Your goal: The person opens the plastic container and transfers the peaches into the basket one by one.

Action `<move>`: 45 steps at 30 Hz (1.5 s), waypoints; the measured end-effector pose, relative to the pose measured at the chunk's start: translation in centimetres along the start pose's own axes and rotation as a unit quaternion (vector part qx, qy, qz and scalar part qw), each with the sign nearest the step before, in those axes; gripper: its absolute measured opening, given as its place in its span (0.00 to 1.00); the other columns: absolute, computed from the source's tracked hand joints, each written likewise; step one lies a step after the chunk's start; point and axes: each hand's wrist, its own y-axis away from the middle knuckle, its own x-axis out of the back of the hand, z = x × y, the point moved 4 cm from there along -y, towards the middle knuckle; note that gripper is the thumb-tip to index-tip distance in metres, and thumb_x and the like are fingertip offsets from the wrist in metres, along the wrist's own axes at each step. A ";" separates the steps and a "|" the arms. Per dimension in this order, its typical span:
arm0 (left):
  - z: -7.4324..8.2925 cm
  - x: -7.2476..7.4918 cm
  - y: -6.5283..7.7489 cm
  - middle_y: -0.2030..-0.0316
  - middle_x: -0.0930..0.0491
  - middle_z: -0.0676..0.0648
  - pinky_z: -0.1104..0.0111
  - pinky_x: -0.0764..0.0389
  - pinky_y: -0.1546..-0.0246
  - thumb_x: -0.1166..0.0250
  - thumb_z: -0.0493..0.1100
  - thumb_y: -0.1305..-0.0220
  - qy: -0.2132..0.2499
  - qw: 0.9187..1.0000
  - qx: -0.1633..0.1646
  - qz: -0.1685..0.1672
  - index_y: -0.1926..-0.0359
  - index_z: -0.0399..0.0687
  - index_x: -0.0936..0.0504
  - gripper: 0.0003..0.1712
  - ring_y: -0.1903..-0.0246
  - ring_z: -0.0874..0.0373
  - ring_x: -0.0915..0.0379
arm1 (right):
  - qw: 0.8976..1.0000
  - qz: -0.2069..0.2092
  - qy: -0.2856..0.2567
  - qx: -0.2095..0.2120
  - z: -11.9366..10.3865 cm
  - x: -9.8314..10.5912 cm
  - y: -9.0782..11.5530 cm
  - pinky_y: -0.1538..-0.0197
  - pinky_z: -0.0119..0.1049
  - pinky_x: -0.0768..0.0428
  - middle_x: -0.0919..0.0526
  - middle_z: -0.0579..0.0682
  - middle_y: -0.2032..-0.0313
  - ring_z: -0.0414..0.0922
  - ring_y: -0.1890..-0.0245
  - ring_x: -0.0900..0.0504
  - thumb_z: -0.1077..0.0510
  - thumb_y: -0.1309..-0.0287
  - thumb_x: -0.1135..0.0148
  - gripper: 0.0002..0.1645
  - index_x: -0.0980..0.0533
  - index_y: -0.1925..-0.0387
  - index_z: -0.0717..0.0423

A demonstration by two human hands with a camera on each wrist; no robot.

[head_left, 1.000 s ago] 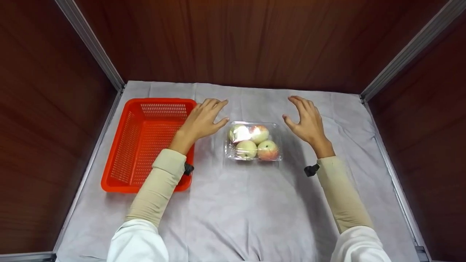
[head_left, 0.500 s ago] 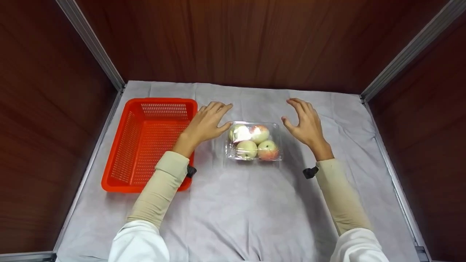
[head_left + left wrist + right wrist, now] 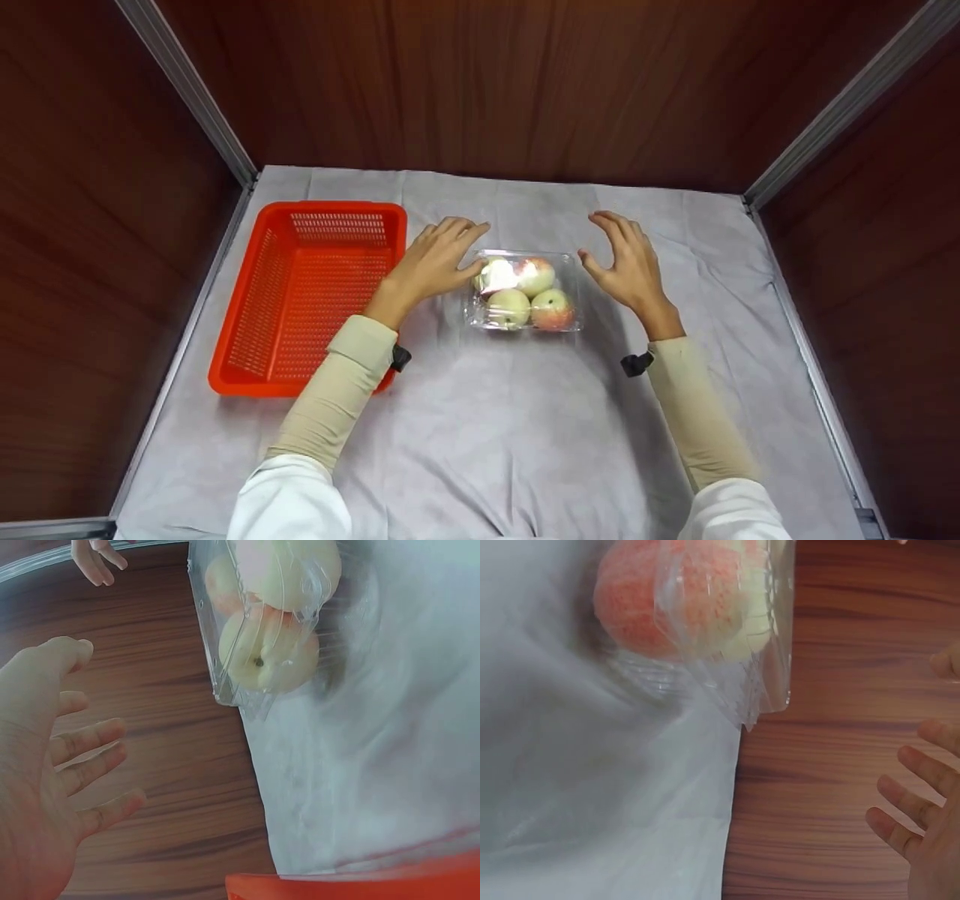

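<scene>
A clear plastic clamshell box (image 3: 525,328) with several pale green and pinkish-red peaches (image 3: 551,310) sits on the cloth in the middle of the head view. My left hand (image 3: 435,260) hovers at its left side, fingers spread, the thumb tip overlapping the box's corner in this view. To the right of the box, my right hand (image 3: 628,262) is raised with fingers apart and a gap between thumb and box. In the left wrist view the left hand (image 3: 56,757) shows nothing in its palm. The right wrist view likewise shows the right hand (image 3: 930,817) holding nothing.
A red perforated plastic basket (image 3: 307,300) stands to the left, its right rim partly behind the left arm. A wrinkled light grey cloth (image 3: 510,435) covers the table. Dark wooden panels (image 3: 480,90) with metal frames enclose the back and both sides.
My left hand has moved right and slightly nearer, towards the box. The right hand has come slightly closer to the person and a little left. Box and basket have stayed put.
</scene>
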 end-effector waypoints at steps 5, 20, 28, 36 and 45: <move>0.2 -0.4 0.1 0.31 0.24 0.41 0.40 0.29 0.29 0.40 0.55 0.23 0.001 1.000 -0.004 -0.004 0.21 0.50 0.31 0.35 0.27 0.45 0.32 | 1.000 0.000 -0.010 -0.009 0.0 -0.3 0.4 0.33 0.59 0.28 0.23 0.54 0.30 0.58 0.32 0.25 0.47 0.36 0.34 0.36 0.25 0.28 0.52; 1.5 -1.5 -0.1 0.31 0.24 0.43 0.45 0.30 0.27 0.41 0.56 0.23 -0.010 0.999 -0.026 -0.022 0.22 0.50 0.30 0.34 0.28 0.45 0.32 | 1.000 0.000 -0.026 -0.010 -0.3 -1.2 1.7 0.31 0.59 0.29 0.23 0.54 0.29 0.57 0.30 0.26 0.47 0.37 0.33 0.37 0.25 0.28 0.51; 2.5 -2.1 -0.2 0.32 0.24 0.42 0.47 0.27 0.27 0.41 0.54 0.23 -0.003 0.998 -0.048 -0.027 0.24 0.49 0.28 0.32 0.28 0.46 0.31 | 0.999 -0.015 -0.043 -0.020 -0.7 -1.8 2.8 0.30 0.58 0.27 0.24 0.55 0.29 0.56 0.29 0.27 0.49 0.36 0.32 0.38 0.26 0.27 0.53; 3.5 -2.9 -0.2 0.33 0.23 0.42 0.49 0.26 0.29 0.42 0.54 0.23 -0.007 0.997 -0.069 -0.034 0.26 0.49 0.26 0.30 0.30 0.46 0.30 | 0.998 -0.019 -0.060 -0.020 -0.7 -2.5 3.9 0.32 0.60 0.26 0.23 0.56 0.30 0.57 0.30 0.27 0.51 0.36 0.31 0.37 0.26 0.27 0.54; 4.3 -4.1 0.2 0.36 0.21 0.42 0.49 0.29 0.26 0.42 0.51 0.23 -0.010 0.995 -0.094 -0.037 0.26 0.48 0.24 0.29 0.31 0.44 0.28 | 0.994 -0.030 -0.102 -0.036 -0.1 -3.6 5.6 0.30 0.57 0.27 0.26 0.61 0.29 0.60 0.30 0.29 0.52 0.33 0.32 0.37 0.28 0.27 0.61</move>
